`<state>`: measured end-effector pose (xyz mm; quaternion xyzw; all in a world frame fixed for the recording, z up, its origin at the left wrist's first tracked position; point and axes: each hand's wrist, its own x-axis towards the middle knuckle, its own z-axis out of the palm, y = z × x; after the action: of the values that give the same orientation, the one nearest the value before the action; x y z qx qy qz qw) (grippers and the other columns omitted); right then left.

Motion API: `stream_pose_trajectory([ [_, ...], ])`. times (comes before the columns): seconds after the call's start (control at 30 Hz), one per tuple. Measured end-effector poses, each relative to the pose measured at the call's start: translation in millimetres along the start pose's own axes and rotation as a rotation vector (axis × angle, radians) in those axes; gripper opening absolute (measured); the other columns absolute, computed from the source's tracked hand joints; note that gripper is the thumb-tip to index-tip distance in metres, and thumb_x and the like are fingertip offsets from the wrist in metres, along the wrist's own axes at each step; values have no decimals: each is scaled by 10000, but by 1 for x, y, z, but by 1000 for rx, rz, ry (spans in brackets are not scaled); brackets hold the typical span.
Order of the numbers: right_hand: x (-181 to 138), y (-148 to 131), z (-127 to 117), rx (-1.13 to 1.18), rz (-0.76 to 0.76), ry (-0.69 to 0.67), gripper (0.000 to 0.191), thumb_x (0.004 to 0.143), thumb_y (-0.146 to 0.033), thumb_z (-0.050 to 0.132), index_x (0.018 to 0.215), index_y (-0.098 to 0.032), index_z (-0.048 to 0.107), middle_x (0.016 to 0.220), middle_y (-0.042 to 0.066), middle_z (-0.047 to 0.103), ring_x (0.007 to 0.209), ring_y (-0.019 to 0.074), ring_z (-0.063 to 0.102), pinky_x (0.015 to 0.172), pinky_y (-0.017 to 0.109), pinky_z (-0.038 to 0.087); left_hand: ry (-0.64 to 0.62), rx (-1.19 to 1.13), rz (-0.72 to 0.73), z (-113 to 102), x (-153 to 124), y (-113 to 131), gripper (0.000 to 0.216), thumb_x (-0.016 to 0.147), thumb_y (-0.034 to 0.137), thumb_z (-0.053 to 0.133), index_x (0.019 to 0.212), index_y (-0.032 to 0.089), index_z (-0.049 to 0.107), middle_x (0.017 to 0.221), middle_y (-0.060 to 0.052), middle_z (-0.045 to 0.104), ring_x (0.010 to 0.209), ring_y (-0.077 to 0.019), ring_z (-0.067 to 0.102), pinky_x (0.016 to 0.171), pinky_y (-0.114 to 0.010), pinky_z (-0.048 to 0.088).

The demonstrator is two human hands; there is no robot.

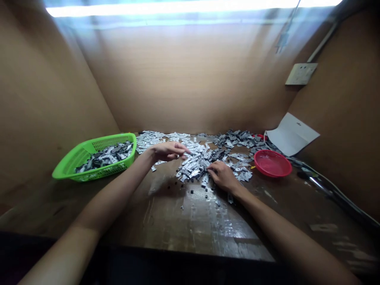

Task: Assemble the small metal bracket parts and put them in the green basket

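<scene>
Fingers [181, 149] spread on left hand [168, 151], curled unreadably on right hand [222, 176], over flat silvery pieces [194, 163].

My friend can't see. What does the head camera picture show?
The left hand hovers over, and the right hand touches, a pile of small metal pieces on a dark table. A green basket of pieces sits left, a red bowl right.

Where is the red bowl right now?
In the head view, the red bowl sits to the right on the table, just past the right hand and the pile of metal parts, beside a white card.
</scene>
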<state>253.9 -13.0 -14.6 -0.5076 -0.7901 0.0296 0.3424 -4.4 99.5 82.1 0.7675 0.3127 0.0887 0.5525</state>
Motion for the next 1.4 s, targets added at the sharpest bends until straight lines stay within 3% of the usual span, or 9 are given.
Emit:
stream_pose_trajectory([
  [0.17, 0, 1, 4, 13, 2, 8, 175, 841, -201, 512, 954, -199, 644, 895, 67, 617, 881, 193, 542, 789, 317, 416, 387, 604, 136, 35, 49, -17, 304, 769, 339, 571, 1006, 172, 663, 874, -68, 671, 737, -155, 598, 677, -259, 441],
  [0.37, -1, 2, -5, 16, -17, 39, 194, 829, -194, 527, 988, -215, 636, 915, 66, 604, 890, 204, 531, 801, 348, 421, 518, 738, 173, 55, 50, -1, 235, 751, 290, 586, 950, 187, 660, 971, -85, 632, 930, -223, 548, 788, -312, 393],
  [0.43, 0, -2, -6, 24, -68, 19, 262, 824, -172, 529, 1066, -232, 609, 983, 66, 597, 939, 207, 516, 830, 358, 418, 397, 717, 232, 63, 25, 9, 203, 760, 328, 590, 889, 185, 656, 896, -66, 638, 845, -193, 565, 732, -283, 403],
  [0.53, 3, -9, 0, -4, -158, -34, 397, 807, -109, 519, 1174, -257, 549, 1169, 64, 539, 1054, 218, 461, 886, 382, 400, -275, 510, 254, 85, -20, 19, 247, 706, 361, 667, 898, 206, 654, 770, -18, 656, 681, -150, 585, 613, -230, 414],
  [0.6, 5, -13, 4, -35, -185, -62, 350, 800, -112, 530, 1114, -255, 589, 1208, 65, 514, 1072, 230, 444, 875, 391, 407, -483, 458, 252, 102, -43, 17, 273, 691, 316, 691, 946, 224, 654, 810, -14, 666, 681, -146, 594, 602, -220, 416],
  [0.77, 5, -17, 0, -2, -110, 21, 106, 818, -196, 551, 851, -207, 651, 938, 77, 591, 907, 216, 508, 773, 351, 429, -183, 609, 357, 119, -48, -8, 160, 771, 160, 573, 886, 217, 670, 857, -35, 646, 772, -152, 578, 711, -245, 404],
  [0.97, -1, -25, -12, 332, 23, 54, 91, 832, -196, 522, 903, -188, 579, 807, 27, 617, 724, 151, 573, 661, 278, 453, 240, 14, 85, 113, -29, -22, 243, 807, 365, 542, 919, 161, 613, 824, -61, 635, 720, -151, 603, 654, -270, 454],
  [1.17, -4, -46, -10, 506, -169, -152, 88, 821, -191, 540, 831, -195, 627, 892, 57, 633, 864, 171, 586, 774, 315, 466, 139, -696, -219, 118, -35, -34, 311, 731, 391, 650, 846, 110, 586, 735, -69, 627, 583, -88, 588, 513, -162, 441],
  [1.4, -9, -58, -10, 656, -91, -336, 110, 832, -252, 547, 854, -193, 637, 873, 43, 663, 819, 158, 618, 767, 303, 488, -64, -826, -351, 112, -44, -43, 239, 693, 297, 699, 813, 104, 622, 647, -44, 632, 505, -67, 585, 453, -115, 436],
])
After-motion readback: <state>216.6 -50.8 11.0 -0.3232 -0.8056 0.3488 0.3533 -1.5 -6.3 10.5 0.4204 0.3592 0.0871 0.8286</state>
